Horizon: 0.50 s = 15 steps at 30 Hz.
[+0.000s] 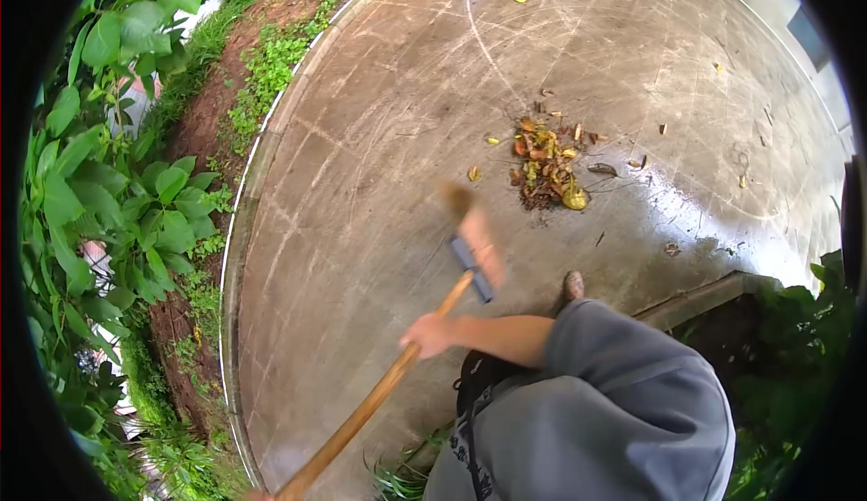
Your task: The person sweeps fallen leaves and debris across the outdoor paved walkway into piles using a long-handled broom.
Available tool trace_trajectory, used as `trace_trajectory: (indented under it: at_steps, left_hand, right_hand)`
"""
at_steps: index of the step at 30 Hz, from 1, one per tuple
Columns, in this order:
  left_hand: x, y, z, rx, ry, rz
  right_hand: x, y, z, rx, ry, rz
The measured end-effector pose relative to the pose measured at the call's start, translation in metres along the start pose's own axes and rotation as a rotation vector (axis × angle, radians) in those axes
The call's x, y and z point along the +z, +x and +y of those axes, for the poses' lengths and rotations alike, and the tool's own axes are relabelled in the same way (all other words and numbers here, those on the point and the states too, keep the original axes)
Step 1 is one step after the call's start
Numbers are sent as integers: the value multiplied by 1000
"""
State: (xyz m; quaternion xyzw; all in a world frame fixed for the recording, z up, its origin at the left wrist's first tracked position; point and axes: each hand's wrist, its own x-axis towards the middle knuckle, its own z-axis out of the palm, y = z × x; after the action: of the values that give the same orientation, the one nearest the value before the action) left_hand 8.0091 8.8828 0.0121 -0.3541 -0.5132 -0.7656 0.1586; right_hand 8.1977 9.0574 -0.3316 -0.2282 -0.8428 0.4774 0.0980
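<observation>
A broom (pixel 362 411) with a long wooden handle slants across the lower middle of the view. Its grey head block and orange bristles are smeared by motion, low over the concrete and left of the leaf pile. My right hand (pixel 432 334) is closed around the handle a short way above the head. At the bottom edge, a sliver of my left hand (pixel 259 496) shows at the handle; most of it is cut off. The pile of yellow and brown dry leaves (pixel 547 165) lies on the ground beyond the broom head, apart from it.
Scuffed concrete (pixel 361 176) has scattered leaves and a wet, shiny patch (pixel 713 207) at right. A pale curb (pixel 237 257) borders soil and green shrubs (pixel 135 203) at left. A low ledge (pixel 704 298) and dark plants lie at lower right. A shoe (pixel 573 285) shows near my sleeve.
</observation>
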Motion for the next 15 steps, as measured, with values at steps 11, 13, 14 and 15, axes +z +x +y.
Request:
trace_trajectory:
  at_steps: [11,13,14,15]
  left_hand:
    - [219,-362,-1,-1233,-153,-499]
    - [206,-379,7,-1415,-165,-491]
    - [193,-385,4,-1596,-152,-498]
    - [178,-390,-2,-1588,-126,-487]
  right_hand:
    - [-226,-411,260,863,-347,-69]
    - [-246,-445,248,974,-415,-191]
    - [-246,-460,233,985,-453,-238]
    - [-246,-467,210,1021,-438,-250]
